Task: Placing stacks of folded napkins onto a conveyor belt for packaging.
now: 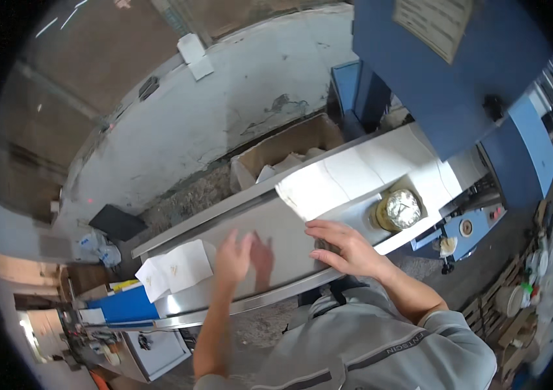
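Observation:
My left hand (pixel 232 261) is blurred by motion above the steel table (pixel 276 224), just right of some white sheets (pixel 177 268) with small yellowish specks on them. Whether its fingers are apart does not show. Over the table's middle, my right hand (pixel 348 248) has its fingers stretched out and the thumb apart, with nothing visible between them. Its fingertips are close to the lower corner of a brightly lit white sheet (pixel 318 188); I cannot tell if they touch. Right of that hand, a round can-like thing with a shiny silvery top (pixel 402 207) stands in a pale frame.
A blue machine housing (pixel 445 84) rises at the right end of the table. Behind the table stands an open cardboard box (pixel 289 146) with white pieces inside. A blue mat (pixel 123 304) lies at the left end. Pallets and clutter (pixel 517 292) fill the floor at right.

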Available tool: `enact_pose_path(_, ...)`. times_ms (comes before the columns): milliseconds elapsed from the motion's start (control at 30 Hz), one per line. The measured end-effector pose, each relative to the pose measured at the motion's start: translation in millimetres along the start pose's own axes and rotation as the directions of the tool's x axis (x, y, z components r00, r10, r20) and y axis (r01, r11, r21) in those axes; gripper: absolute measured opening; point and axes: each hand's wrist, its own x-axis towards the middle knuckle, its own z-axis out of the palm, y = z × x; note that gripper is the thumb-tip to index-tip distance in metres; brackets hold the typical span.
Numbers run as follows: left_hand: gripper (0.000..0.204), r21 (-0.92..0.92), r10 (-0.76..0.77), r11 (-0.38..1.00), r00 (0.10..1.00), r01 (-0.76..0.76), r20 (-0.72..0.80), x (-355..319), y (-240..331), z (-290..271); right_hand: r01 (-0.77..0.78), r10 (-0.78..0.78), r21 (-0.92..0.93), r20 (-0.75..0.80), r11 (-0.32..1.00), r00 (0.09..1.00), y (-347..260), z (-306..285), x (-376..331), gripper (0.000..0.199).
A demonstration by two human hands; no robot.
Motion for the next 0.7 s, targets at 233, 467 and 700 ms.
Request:
enact_pose_path(233,0.102,-0.051,-0.057,0.997,0.998,0.058,0.027,72.2,170.7,97.4,0.021,-0.018,0.089,-0.026,0.996,0.999,16.5,-33.2,-38.2,0.041)
enact_pose_path(467,0.109,0.04,-0.041,0.998,0.998,0.039,0.044,80.3,182.4,114.7,0.013,-0.007,0.096,-0.065,0.995,0.998,33.4,-53.6,-56.9,0.041)
enact_pose_path(700,0.106,0.106,-0.071,0.992,0.995,0.063,0.07,84.8,202.9,121.0,0.021,-0.013,0.1,-0.081,0.995,0.997,36.9,-65.8,-44.5,0.039)
